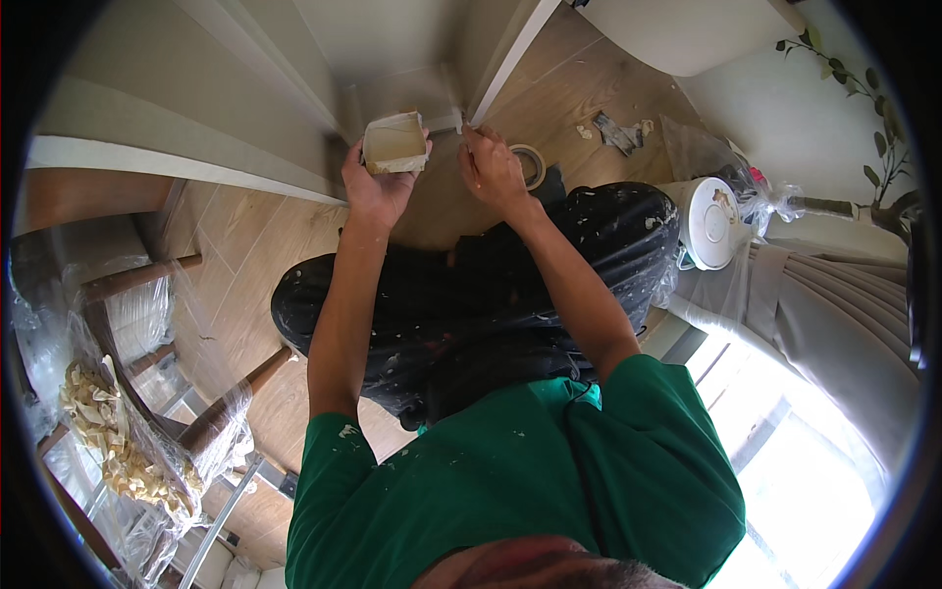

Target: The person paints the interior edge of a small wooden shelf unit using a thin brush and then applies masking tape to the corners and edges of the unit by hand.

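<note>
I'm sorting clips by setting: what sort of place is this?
Probably a home room under renovation: wooden furniture wrapped in clear plastic, a roll of tape on the floor, and a grey curtain by the window.

The site appears to be a home under renovation. Indicators include wood-look floor [235,231], grey curtain [834,324], leafy plant [880,145], plastic-wrapped furniture [233,401] and white-spotted trousers [471,314].

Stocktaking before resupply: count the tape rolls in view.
1: a tape roll on the floor, just right of the right hand, which appears to cover part of it. Others may be hidden under the plastic.
</note>
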A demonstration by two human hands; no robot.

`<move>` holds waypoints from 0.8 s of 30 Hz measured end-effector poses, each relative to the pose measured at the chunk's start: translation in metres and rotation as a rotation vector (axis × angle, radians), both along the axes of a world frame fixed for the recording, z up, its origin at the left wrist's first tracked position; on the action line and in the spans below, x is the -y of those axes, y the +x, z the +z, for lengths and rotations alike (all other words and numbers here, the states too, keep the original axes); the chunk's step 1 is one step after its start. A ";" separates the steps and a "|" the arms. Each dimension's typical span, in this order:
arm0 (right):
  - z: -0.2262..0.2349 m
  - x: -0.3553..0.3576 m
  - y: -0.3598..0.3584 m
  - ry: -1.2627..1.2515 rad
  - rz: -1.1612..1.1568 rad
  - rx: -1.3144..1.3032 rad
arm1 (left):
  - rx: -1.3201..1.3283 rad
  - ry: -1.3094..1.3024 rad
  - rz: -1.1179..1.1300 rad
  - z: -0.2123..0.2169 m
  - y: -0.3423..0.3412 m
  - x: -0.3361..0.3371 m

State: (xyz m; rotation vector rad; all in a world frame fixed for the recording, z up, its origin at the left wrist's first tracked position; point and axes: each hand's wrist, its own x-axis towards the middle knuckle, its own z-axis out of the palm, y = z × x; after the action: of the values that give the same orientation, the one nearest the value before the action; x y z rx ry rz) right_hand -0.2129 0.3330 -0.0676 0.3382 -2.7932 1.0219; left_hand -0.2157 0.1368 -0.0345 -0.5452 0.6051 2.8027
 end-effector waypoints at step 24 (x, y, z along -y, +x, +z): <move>0.020 0.010 -0.013 -0.146 0.051 -0.131 | 0.005 -0.006 -0.009 0.000 -0.001 0.001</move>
State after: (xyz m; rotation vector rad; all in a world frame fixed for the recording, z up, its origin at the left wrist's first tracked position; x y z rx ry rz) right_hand -0.2258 0.3232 -0.0477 0.4420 -2.5892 1.1624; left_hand -0.2163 0.1363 -0.0345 -0.5486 0.6142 2.7910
